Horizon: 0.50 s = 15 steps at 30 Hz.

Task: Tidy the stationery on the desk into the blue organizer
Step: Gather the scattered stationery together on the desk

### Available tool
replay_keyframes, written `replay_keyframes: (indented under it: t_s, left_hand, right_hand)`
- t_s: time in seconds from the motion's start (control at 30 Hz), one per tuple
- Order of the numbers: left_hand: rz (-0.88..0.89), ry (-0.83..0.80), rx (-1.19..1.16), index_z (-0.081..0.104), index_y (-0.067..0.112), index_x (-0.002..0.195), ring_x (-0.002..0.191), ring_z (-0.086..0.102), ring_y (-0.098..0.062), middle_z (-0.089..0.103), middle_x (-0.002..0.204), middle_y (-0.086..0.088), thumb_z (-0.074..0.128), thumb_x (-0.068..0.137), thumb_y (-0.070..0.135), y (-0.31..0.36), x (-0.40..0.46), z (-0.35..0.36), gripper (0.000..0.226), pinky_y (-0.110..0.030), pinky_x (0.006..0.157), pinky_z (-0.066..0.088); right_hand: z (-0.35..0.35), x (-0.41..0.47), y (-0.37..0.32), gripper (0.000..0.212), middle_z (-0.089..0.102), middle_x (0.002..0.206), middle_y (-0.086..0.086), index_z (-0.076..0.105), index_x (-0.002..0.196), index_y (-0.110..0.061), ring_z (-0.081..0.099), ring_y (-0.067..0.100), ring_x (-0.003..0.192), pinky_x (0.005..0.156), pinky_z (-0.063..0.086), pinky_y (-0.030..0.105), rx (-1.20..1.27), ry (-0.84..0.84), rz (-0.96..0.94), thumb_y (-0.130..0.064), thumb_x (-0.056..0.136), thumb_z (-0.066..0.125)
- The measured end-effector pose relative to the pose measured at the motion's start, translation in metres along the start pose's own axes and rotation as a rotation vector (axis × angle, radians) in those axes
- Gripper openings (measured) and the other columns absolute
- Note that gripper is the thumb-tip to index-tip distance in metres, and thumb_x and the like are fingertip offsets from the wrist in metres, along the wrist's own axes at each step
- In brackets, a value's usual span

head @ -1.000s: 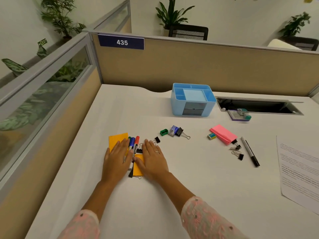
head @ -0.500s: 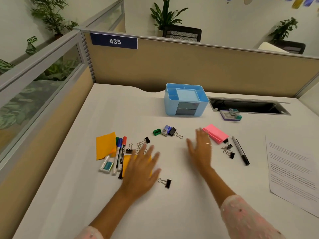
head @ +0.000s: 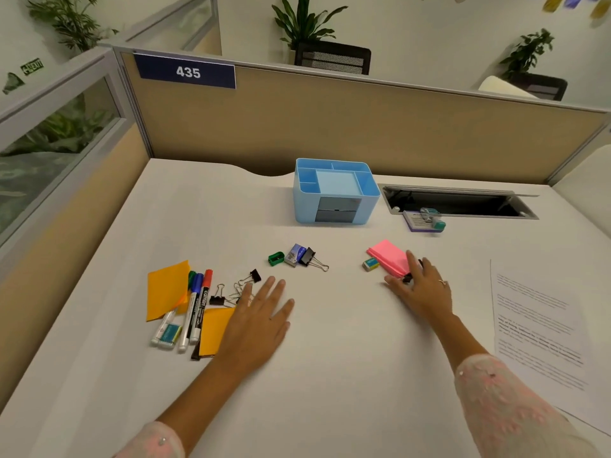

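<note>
Both hands lie low over the white desk (head: 330, 375). Left hand (head: 256, 320), at centre-left of the frame, is flat with its fingers spread and straight, palm down, holding nothing; its fingertips reach the loose clips (head: 236, 290) and its heel side overlaps the edge of a small orange note (head: 215, 333). Right hand (head: 421, 290), at centre-right, has its fingers bent down over the near corner of the pink pad (head: 388, 259) and over a small black item (head: 408, 277) beside it; whether it pinches that item or only touches it cannot be told.

Blue organizer (head: 335, 190) stands upright at upper centre, near the partition, well apart from both hands. Left of the left hand lie a larger orange note (head: 167, 289) and a row of markers (head: 196, 309), with a small eraser (head: 170, 333) on their near ends. Between the hands and the organizer sit a green sharpener (head: 276, 258), a staple box (head: 295, 255) and a black binder clip (head: 309, 257), touching in a short row. A second eraser (head: 371, 264) lies just beside the pink pad's left edge. A printed sheet (head: 542, 325) lies at the right edge.
</note>
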<state>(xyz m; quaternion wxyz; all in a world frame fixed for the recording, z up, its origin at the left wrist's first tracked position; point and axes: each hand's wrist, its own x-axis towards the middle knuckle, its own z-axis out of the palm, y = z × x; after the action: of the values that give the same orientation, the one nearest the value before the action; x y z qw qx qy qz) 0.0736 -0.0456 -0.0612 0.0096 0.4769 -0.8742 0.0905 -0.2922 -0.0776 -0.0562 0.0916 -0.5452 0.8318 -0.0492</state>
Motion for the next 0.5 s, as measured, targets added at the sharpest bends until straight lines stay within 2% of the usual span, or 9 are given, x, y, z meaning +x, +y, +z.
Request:
replay_keyframes:
  t_s: [0.13, 0.23, 0.37, 0.5]
  left_hand:
    - [-0.065, -0.012, 0.038, 0.048, 0.026, 0.134, 0.140, 0.024, -0.032, 0.035, 0.149, -0.011, 0.038, 0.092, 0.050, -0.024, 0.005, -0.004, 0.050, -0.058, 0.110, 0.014]
    - [-0.175, 0.039, -0.037, 0.048, 0.024, 0.135, 0.140, 0.025, -0.033, 0.036, 0.149, -0.011, 0.028, 0.087, 0.059, -0.045, -0.007, -0.009, 0.062, -0.058, 0.110, 0.012]
    - [-0.436, 0.052, -0.173, 0.044, 0.022, 0.138, 0.141, 0.021, -0.036, 0.033, 0.150, -0.012, 0.023, 0.085, 0.064, -0.088, -0.040, -0.007, 0.070, -0.062, 0.107, 0.016]
    - [-0.584, 0.045, -0.318, 0.040, 0.022, 0.140, 0.141, 0.016, -0.038, 0.028, 0.152, -0.013, 0.017, 0.083, 0.071, -0.124, -0.065, 0.005, 0.079, -0.062, 0.107, 0.016]
  right_hand:
    - [-0.002, 0.018, -0.031, 0.095, 0.017, 0.156, 0.005, 0.006, 0.145, -0.044, 0.020, 0.032, 0.142, 0.107, 0.022, 0.062, 0.035, -0.026, -0.038, -0.091, 0.063, 0.019]
    - [0.000, 0.023, -0.055, 0.094, 0.018, 0.155, 0.004, 0.016, 0.143, -0.045, 0.021, 0.030, 0.141, 0.109, 0.022, 0.060, 0.027, -0.051, -0.089, -0.092, 0.061, 0.013]
    - [0.014, 0.014, -0.095, 0.083, 0.022, 0.152, 0.005, 0.031, 0.136, -0.046, 0.025, 0.030, 0.138, 0.108, 0.022, 0.060, 0.035, -0.006, -0.142, -0.090, 0.067, 0.014]
    - [0.030, -0.002, -0.144, 0.076, 0.015, 0.154, 0.005, 0.031, 0.135, -0.048, 0.017, 0.031, 0.141, 0.107, 0.015, 0.064, 0.029, -0.045, -0.137, -0.087, 0.072, 0.017]
